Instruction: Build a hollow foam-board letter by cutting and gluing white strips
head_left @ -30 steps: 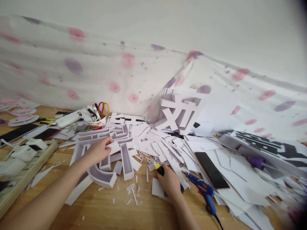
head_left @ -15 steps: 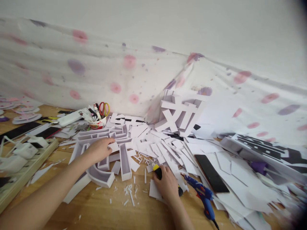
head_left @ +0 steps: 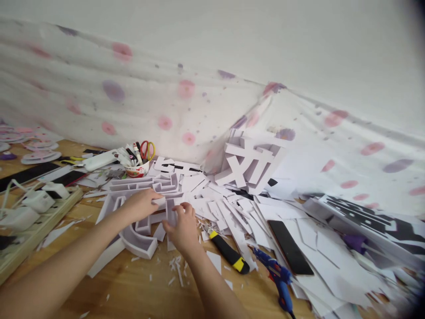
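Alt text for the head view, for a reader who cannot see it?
Both hands, left hand and right hand, rest on a white foam letter frame on a wooden table; a utility knife and blue glue gun lie among white offcuts.

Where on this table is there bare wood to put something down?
Bare wood shows between the two forearms, below the foam letter, with only small scraps. A strip also lies between the letter and the tray. Right of the knife and glue gun, foam offcuts cover everything.

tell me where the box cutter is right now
In the head view, the black and yellow box cutter lies on the wooden table, right of the right hand and just left of the blue glue gun.
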### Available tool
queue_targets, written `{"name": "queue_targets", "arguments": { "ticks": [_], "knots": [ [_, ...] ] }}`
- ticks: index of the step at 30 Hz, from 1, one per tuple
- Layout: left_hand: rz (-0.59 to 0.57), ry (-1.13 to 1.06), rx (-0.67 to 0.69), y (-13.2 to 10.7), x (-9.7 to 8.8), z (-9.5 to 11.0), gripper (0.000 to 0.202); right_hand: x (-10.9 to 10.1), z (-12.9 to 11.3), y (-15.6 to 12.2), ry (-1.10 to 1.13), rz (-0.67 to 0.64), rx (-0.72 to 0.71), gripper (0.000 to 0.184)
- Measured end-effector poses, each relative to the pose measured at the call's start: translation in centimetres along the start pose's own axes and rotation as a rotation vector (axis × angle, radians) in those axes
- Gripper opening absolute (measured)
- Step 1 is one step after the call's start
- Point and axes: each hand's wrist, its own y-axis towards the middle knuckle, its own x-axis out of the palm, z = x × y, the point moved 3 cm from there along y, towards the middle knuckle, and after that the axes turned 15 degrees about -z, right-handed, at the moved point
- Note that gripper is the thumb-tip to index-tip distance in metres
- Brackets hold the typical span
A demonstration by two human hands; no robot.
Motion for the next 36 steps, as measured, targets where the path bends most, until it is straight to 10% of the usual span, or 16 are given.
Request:
{"name": "queue_targets", "arguments": {
  "ticks": [17,36],
  "knots": [
    [-0.074,0.287,0.044,0.8,3.1,0.6,0.033,2.8,1.8,2.0,0.063,-0.193,0.125,0.027],
    [-0.145,0.424,0.159,2.0,2.3,0.3,0.024,3.1,2.0,1.9,0.068,-0.163,0.118,0.026]
  ]
}}
